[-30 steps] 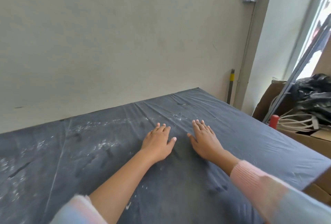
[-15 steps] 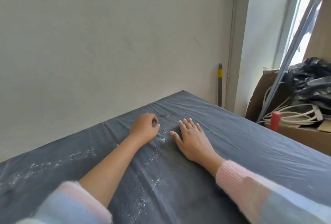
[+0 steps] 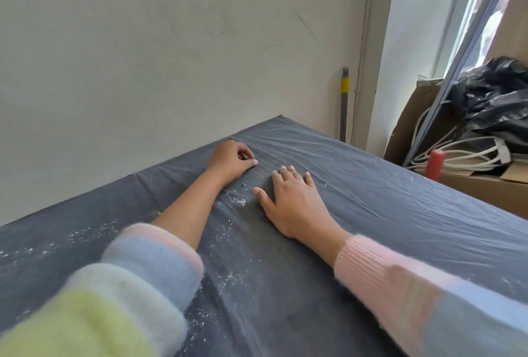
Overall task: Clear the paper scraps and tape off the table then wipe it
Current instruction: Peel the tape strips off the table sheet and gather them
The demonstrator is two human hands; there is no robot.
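A dark grey plastic sheet covers the table (image 3: 400, 214), wrinkled and dusted with small white scraps (image 3: 238, 199) that trail towards the near left. My left hand (image 3: 231, 161) rests near the far edge by the wall, its fingers curled in with thumb and fingertips pinched together; I cannot tell whether anything is between them. My right hand (image 3: 291, 202) lies flat on the sheet, palm down with fingers spread, just right of the white crumbs. A short strip at the far edge (image 3: 228, 139) beside the left hand may be tape.
A bare wall (image 3: 171, 56) runs along the table's far edge. To the right stands a cardboard box (image 3: 485, 188) with white cables (image 3: 457, 154), a red cylinder (image 3: 435, 164) and a black plastic bag (image 3: 494, 99). A grey pole with a yellow band (image 3: 345, 99) leans in the corner.
My left hand has moved from flat on the sheet to the far edge and curled its fingers shut. My right hand stays flat. The view has swung right and closer.
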